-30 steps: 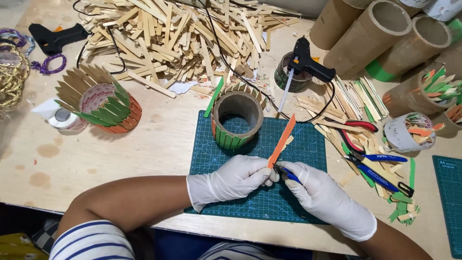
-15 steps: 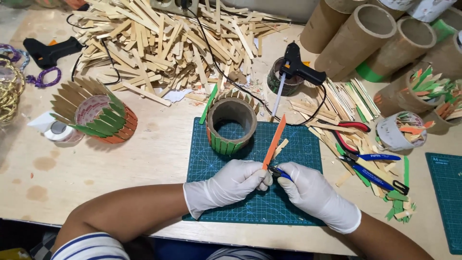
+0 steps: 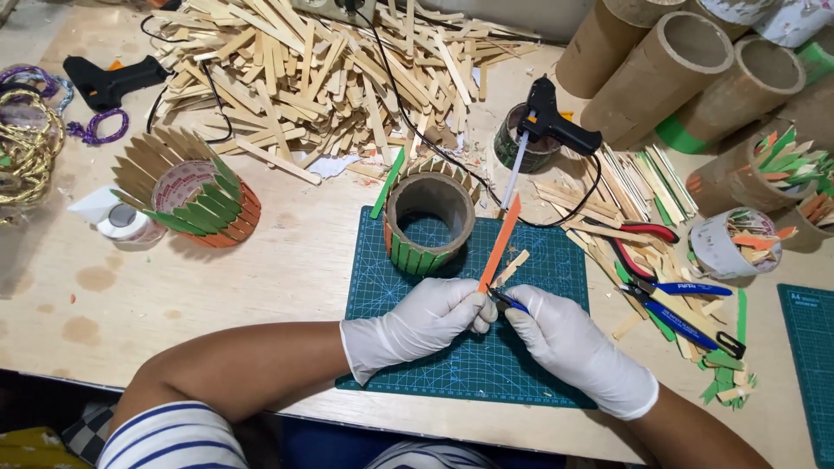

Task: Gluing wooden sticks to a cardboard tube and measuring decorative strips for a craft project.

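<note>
The left hand (image 3: 426, 326), in a white glove, is closed around the lower end of an orange craft stick (image 3: 499, 244), pinching it between thumb and fingers. The stick rises at a slant over the green cutting mat (image 3: 452, 365), which lies at the near edge of the bench (image 3: 261, 287), about midway along it. The right hand (image 3: 569, 343), also gloved, is clenched on a small blue-handled cutter (image 3: 506, 301) whose tip meets the base of the stick just where the two hands come together. A short pale offcut (image 3: 511, 267) lies on the mat just beside the stick.

At the far edge of the mat stands a cardboard tube (image 3: 430, 221) with green sticks glued around its side. Beyond it, toward the far edge of the bench, lies a big heap of plain wooden sticks (image 3: 321, 69). A black glue gun (image 3: 552, 122) rests in a small tin just right of the tube, its cord trailing across the bench. Toward the left edge stands a finished tube (image 3: 191, 195) ringed with green and orange sticks, with a roll of tape (image 3: 126, 223) just beside it. Near the right edge lie red-handled pliers (image 3: 638, 239) and blue-handled pliers (image 3: 682, 300) among loose coloured sticks, and large bare cardboard tubes (image 3: 669, 74) fill the far right corner.
</note>
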